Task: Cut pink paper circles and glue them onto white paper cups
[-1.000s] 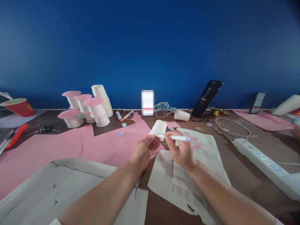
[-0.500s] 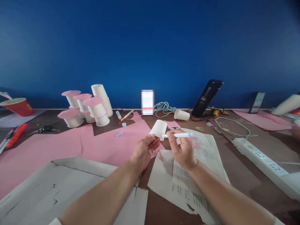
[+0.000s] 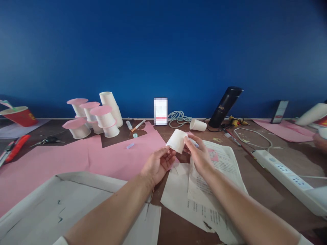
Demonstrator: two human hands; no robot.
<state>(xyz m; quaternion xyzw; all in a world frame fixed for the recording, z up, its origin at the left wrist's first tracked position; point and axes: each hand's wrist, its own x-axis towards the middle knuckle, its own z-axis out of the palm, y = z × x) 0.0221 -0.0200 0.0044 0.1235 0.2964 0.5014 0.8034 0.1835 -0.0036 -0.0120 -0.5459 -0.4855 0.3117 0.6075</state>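
My left hand (image 3: pixel 158 164) pinches the rim of a white paper cup (image 3: pixel 178 140) and holds it tilted above the table, mouth towards me. My right hand (image 3: pixel 198 153) is closed round a white pen-like stick (image 3: pixel 193 143), mostly hidden behind the fingers, and its fingertips touch the cup's right side. Under both hands lie printed white sheets (image 3: pixel 217 177) with a small pink paper piece (image 3: pixel 214 155) on them, and a large pink sheet (image 3: pixel 76 158) spreads to the left.
Several upturned white cups with pink paper discs (image 3: pixel 98 114) stand at the back left. Another cup (image 3: pixel 198 125) lies on its side near a black flask (image 3: pixel 224 106). A white power strip (image 3: pixel 283 173) runs along the right. Scissors (image 3: pixel 48 140) lie far left. Another person's hand (image 3: pixel 320 141) shows at the right edge.
My right hand has turned the stick inward, so it no longer sticks out to the right, and moved up against the cup. The cup has shifted slightly right and up.
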